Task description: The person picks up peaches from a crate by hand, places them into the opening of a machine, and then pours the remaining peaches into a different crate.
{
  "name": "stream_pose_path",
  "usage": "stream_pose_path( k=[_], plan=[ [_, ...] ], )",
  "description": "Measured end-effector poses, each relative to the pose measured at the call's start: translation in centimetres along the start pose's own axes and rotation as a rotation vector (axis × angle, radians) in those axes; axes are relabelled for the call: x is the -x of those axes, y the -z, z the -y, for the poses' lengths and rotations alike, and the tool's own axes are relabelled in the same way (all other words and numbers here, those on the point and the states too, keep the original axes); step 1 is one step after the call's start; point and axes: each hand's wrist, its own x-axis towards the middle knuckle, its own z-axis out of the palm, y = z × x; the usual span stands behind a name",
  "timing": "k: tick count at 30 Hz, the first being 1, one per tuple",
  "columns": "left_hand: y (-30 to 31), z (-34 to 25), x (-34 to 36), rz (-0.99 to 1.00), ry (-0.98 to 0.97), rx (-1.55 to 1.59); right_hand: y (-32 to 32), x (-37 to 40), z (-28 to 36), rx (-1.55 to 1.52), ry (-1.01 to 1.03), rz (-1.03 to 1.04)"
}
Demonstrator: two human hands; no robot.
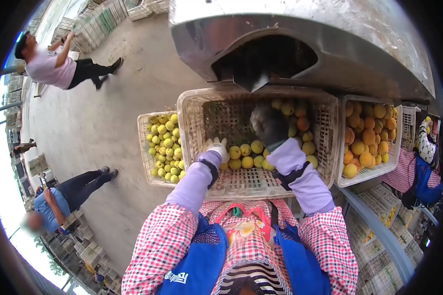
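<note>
In front of me stands a large pale plastic crate (194, 125), with yellow-green and orange fruit (257, 146) that look like peaches or apricots along its near side and right end. My left hand (218, 148), in a white glove, is inside the crate's left part beside the row of fruit. Its fingers are stretched out and somewhat apart, with nothing visible in them. My right hand (269, 126) wears a dark grey glove and reaches down among the fruit near the crate's middle. Its fingertips are blurred and hidden, so any hold cannot be made out.
A metal machine chute (300, 73) overhangs the crate's far side. A smaller crate of green-yellow fruit (163, 142) stands left; a crate of orange fruit (369, 135) stands right. A blue-grey rail (379, 231) runs at lower right. Two people stand on the left floor; another sits far right.
</note>
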Motion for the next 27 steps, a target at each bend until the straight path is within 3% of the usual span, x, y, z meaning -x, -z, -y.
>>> stream_pose_path(
  k=[1,3,5,6,7,8,9,11,12,15,16,17,18,19,22,27],
  plan=[
    [0.9,-0.9,1.4,0.027,-0.039,-0.148,-2.6,0.2,-1.2,0.209,-0.242,0.355],
    [-1.3,-1.1,-1.1,-0.029,-0.187,-0.213,-8.4,3.3,-5.3,0.419,-0.042,0.396],
    [-2.5,-1.0,-2.6,-0.055,-0.310,-0.250,-16.2,4.0,-9.9,0.475,-0.140,0.447],
    [-2.1,-1.0,-3.2,-0.062,-0.361,-0.254,-17.3,3.8,-10.4,0.506,-0.187,0.469],
    [-2.2,-0.6,-3.5,-0.065,-0.407,-0.257,-18.2,3.7,-11.0,0.556,-0.128,0.514],
    [-2.7,0.0,-3.7,-0.200,-0.517,-0.279,-19.2,3.5,-11.4,0.599,-0.067,0.558],
    [-3.0,0.1,-4.2,-0.210,-0.493,-0.204,-19.1,3.6,-11.1,0.642,-0.010,0.598],
    [-2.9,-0.9,-5.0,-0.243,-0.466,-0.050,-13.9,5.3,-9.6,0.219,-0.156,0.448],
    [-1.6,-1.5,-3.2,-0.299,-0.410,0.199,-10.4,5.7,-8.7,0.025,-0.218,0.354],
    [2.3,-1.1,1.9,0.104,-0.343,1.190,-2.9,6.4,-4.5,-0.688,-0.202,0.236],
    [2.8,-0.4,3.6,0.077,-0.536,1.297,-1.3,6.9,-2.6,-0.768,-0.113,0.115],
    [3.1,0.3,5.7,-0.130,-0.855,1.236,-0.2,7.4,-0.4,-0.845,-0.020,-0.009],
    [5.8,0.5,10.0,-0.079,-0.876,1.149,1.0,7.9,1.3,-0.921,0.076,-0.132],
    [8.4,0.4,14.2,-0.032,-0.891,1.061,2.3,8.2,2.6,-0.804,0.143,-0.160],
    [9.5,0.0,18.3,0.021,-0.875,1.391,4.7,8.9,5.5,-0.471,0.281,-0.235],
    [11.4,-0.9,20.7,-0.031,-0.971,1.463,7.4,8.7,10.7,-0.603,0.156,-0.363]
  ],
)
